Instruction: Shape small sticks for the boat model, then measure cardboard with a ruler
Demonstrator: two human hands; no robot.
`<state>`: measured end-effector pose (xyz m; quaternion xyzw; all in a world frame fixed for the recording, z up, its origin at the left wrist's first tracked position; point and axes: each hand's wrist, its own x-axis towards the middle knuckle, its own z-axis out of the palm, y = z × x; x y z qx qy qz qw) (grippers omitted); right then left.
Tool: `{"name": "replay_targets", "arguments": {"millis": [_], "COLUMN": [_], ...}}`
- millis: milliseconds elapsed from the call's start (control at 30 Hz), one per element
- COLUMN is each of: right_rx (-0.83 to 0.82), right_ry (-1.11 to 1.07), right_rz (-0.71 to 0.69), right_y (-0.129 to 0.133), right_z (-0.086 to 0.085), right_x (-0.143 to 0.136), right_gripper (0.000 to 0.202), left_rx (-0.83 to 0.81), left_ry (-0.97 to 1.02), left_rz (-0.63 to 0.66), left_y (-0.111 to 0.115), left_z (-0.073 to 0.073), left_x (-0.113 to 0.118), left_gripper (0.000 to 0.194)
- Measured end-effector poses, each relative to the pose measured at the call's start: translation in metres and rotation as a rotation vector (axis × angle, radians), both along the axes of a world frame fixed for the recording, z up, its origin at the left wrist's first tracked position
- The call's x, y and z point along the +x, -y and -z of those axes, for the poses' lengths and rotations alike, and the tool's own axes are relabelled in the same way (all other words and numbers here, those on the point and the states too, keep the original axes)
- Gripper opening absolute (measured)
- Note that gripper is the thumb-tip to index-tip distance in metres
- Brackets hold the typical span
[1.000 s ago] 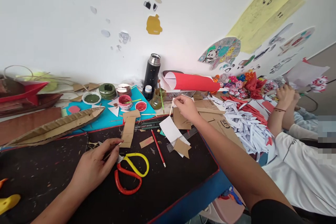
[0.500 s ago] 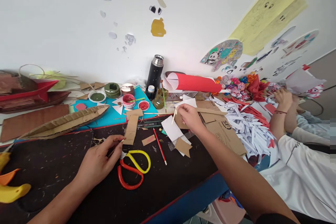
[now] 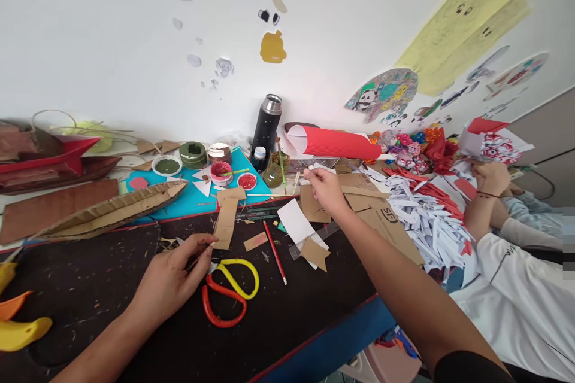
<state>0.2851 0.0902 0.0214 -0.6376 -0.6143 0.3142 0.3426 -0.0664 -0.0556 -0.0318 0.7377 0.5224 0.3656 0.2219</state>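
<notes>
My left hand (image 3: 179,269) is closed in a pinch beside a folded cardboard strip (image 3: 226,221). A small pale tip shows at its fingertips, too small to name. Scissors (image 3: 231,293) with red and yellow handles lie right beside that hand, blades partly hidden. Over the back of the table my right hand (image 3: 327,188) has its fingers drawn together. What they hold, if anything, I cannot make out. Two thin pale sticks (image 3: 296,182) are just left of its fingertips, apart from them. Below lie a white paper piece (image 3: 295,219) and a cardboard scrap (image 3: 315,252).
A red pencil (image 3: 275,251) lies mid-table. Behind stand paint pots (image 3: 193,154), a black thermos (image 3: 268,122) and a red paper roll (image 3: 339,141). A cardboard boat hull (image 3: 112,210) is at left. White paper strips (image 3: 422,221) and another person's arm (image 3: 476,209) are at right.
The thin sticks that were in my right hand's fingers are now apart from them, farther back on the table. That hand has moved slightly back; my left hand has barely moved.
</notes>
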Motion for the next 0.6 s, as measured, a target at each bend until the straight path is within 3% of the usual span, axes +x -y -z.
{"name": "replay_targets", "arguments": {"millis": [233,600], "right_rx": [-0.027,-0.087], "right_ry": [0.386,0.7], "right_rz": [-0.277,-0.423], "right_y": [0.015,0.002], "right_z": [-0.001,0.001], "right_x": [-0.021,-0.04], "right_gripper": [0.013,0.02], "left_rx": [0.019,-0.049], "left_ry": [-0.025,-0.056], "left_rz": [0.018,0.016], "left_y": [-0.001,0.0], "left_z": [0.001,0.002], "left_x": [-0.001,0.0], "left_gripper": [0.025,0.028]}}
